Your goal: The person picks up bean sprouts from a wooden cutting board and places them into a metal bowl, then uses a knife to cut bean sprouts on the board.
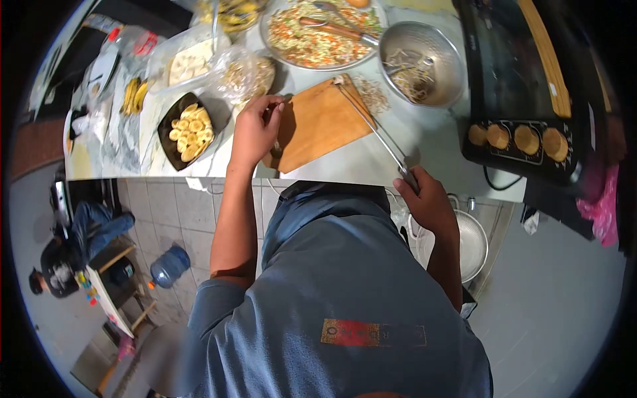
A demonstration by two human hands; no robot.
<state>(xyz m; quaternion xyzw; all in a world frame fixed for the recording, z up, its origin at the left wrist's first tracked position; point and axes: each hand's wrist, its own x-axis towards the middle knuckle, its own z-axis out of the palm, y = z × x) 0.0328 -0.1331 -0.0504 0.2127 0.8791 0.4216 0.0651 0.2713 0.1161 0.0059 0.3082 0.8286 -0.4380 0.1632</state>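
Two bare hands work at the counter (451, 146), either side of the board (318, 123). The right hand (426, 202) has its fingers wrapped around the dark handle of a long, thin metal tool (378, 136), right of the board; its tip reaches the board's far edge. The left hand (259, 129) is at the board's left edge, fingers curled and thumb near the forefinger; whether they pinch anything, one cannot tell.

Left of the board sits a dark bowl (164, 136) of pale yellow slices. Loose sprouts (371, 94) lie just off its far right edge. Beyond these is a metal bowl (446, 73) with sprouts inside. A clear bag (242, 74) stands beyond the left hand, beside a tub (159, 69) of white food. Behind the board lies a platter (318, 65) of chopped vegetables, a utensil (338, 30) across it. Well right of the board is an oven (524, 79).
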